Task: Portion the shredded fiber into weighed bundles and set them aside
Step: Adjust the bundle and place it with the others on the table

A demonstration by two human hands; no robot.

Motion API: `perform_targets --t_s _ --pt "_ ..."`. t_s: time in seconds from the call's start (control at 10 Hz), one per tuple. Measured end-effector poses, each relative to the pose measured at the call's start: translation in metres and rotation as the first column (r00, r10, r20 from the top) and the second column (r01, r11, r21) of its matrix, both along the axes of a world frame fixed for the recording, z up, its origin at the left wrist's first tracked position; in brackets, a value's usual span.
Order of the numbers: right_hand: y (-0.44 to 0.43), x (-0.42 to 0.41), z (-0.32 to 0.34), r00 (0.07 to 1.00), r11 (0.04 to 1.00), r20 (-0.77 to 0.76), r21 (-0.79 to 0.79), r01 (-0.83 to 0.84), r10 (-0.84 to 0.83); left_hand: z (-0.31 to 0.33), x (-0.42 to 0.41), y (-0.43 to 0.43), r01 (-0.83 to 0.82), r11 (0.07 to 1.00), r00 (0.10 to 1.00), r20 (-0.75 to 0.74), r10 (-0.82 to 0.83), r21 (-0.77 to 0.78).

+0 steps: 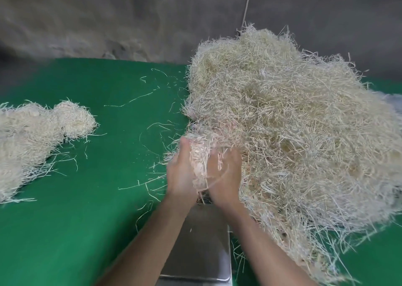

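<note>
Both our forearms reach forward over the smooth steel scale [202, 253], palms facing each other. Our left hand [181, 172] and right hand [225, 177] cup a tuft of fiber [199, 161] just beyond the scale's far edge, the fingers curled round it and half buried in strands. The tuft is thin, pale, straw-like shreds, merging into the big fluffy heap [293, 133] right of the scale. Matted bundles [32, 133] lie well left of the scale on the green worktop [97, 220].
</note>
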State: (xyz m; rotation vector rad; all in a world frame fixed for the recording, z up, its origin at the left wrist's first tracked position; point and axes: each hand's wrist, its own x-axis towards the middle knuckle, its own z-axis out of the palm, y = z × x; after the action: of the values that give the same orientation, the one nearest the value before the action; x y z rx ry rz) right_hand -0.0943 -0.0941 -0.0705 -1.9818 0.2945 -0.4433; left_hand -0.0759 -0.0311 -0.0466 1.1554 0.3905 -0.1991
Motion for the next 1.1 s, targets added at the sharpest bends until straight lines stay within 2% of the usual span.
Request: perform_targets --t_s 0.1,0.2,0.3,0.4,0.5,0.6,0.7,0.8,0.9,1.0,1.1 --pt "0.01 -0.009 -0.002 0.974 0.982 0.225 -0.187 0.017 0.026 -0.001 0.011 0.005 -0.22 0.973 0.973 -0.059 0.224 0.072" --pt "-0.018 0.012 0.013 0.991 0.997 0.125 0.056 -0.052 0.045 -0.003 -0.003 -0.006 -0.063 0.938 0.994 -0.057 0.088 0.342" --pt "-0.004 0.005 0.012 0.997 1.0 0.068 0.001 -0.022 0.021 0.0 0.006 0.005 -0.039 0.937 0.999 0.046 0.024 0.347" --pt "0.028 -0.01 0.013 0.978 0.999 0.205 0.019 -0.045 0.04 0.007 0.013 0.011 -0.024 0.974 0.992 0.129 -0.006 0.226" --pt "-0.009 0.019 0.023 0.995 0.984 0.098 0.174 0.018 -0.036 0.007 0.006 -0.004 -0.013 0.968 1.0 0.025 0.007 0.252" --pt "-0.007 0.015 0.023 0.985 0.931 0.119 0.356 0.074 -0.124 0.007 0.007 -0.003 0.015 0.983 1.0 0.017 -0.018 0.184" --pt "0.029 -0.002 0.01 0.967 0.987 0.244 0.157 0.032 -0.07 0.005 0.015 0.0 0.039 0.994 0.995 0.097 -0.029 -0.106" --pt "-0.003 0.014 0.008 0.994 0.956 0.088 0.29 0.029 -0.057 0.006 0.009 -0.004 0.084 0.947 0.995 0.018 -0.095 0.311" --pt "-0.029 0.012 0.004 0.996 0.908 0.089 0.418 -0.015 -0.025 0.005 0.011 -0.005 0.06 0.917 0.998 -0.033 -0.051 0.394" --pt "-0.034 -0.002 -0.001 0.989 0.876 0.133 0.468 -0.119 0.063 0.004 0.021 0.001 0.018 0.925 0.999 0.036 -0.034 0.38" --pt "-0.031 -0.005 0.003 0.93 0.891 0.22 0.289 -0.351 0.296 0.01 0.019 -0.008 -0.038 0.884 0.983 0.178 -0.051 0.465"
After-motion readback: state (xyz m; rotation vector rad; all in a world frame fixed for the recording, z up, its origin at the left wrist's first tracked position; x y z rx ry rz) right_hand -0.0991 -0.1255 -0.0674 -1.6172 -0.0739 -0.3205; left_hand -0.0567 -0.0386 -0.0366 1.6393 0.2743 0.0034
